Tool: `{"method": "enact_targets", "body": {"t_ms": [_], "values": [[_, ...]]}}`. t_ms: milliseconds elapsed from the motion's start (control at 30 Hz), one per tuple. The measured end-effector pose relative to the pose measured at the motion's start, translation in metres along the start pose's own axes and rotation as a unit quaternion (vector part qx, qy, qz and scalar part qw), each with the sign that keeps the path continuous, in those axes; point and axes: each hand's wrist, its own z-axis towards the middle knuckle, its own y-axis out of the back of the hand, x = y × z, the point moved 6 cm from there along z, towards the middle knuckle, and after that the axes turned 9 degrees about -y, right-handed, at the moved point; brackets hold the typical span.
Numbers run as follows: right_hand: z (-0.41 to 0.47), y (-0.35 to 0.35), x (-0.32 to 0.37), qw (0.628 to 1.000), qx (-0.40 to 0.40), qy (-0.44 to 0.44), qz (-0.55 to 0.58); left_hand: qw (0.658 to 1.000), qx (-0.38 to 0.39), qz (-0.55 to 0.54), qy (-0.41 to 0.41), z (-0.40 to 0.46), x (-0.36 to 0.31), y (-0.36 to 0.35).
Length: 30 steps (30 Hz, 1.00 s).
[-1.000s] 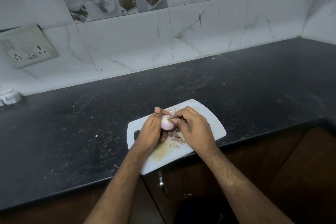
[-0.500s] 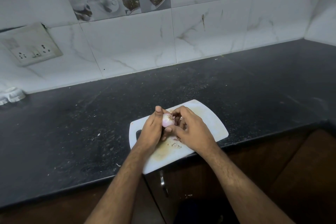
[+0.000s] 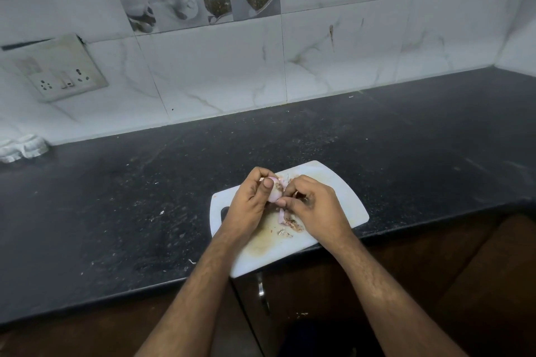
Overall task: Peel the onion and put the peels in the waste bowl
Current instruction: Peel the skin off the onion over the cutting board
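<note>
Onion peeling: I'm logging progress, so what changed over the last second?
The right hand shifted from the onion's top to its lower right side and now pinches a strip of peel that hangs loose. The left hand still grips the onion; the peels stay on the cutting board.

The left hand [image 3: 250, 202] covers most of the onion [image 3: 275, 191], and the right hand [image 3: 311, 206] hides part of the peels [image 3: 291, 222]. The white object [image 3: 21, 148] at the left edge is cut off, perhaps a holder.
</note>
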Motion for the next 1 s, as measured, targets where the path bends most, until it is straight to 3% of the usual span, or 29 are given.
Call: {"method": "enact_targets", "body": {"t_ms": [133,300,567,1000], "values": [[-0.001,0.004,0.0,0.999,0.004,-0.008,0.031,1.0,0.002,-0.013,-0.013,0.001,-0.002,-0.002],[0.002,0.012,-0.005,0.997,-0.081,-0.004,-0.001,1.0,-0.011,-0.013,0.012,0.002,0.005,0.0],[0.003,0.006,-0.005,0.998,-0.045,-0.04,-0.009,0.997,-0.035,0.062,-0.004,0.001,0.006,0.002],[0.001,0.007,-0.011,0.995,-0.049,-0.084,0.037,0.997,-0.045,-0.059,-0.012,0.004,0.005,0.003]]}}
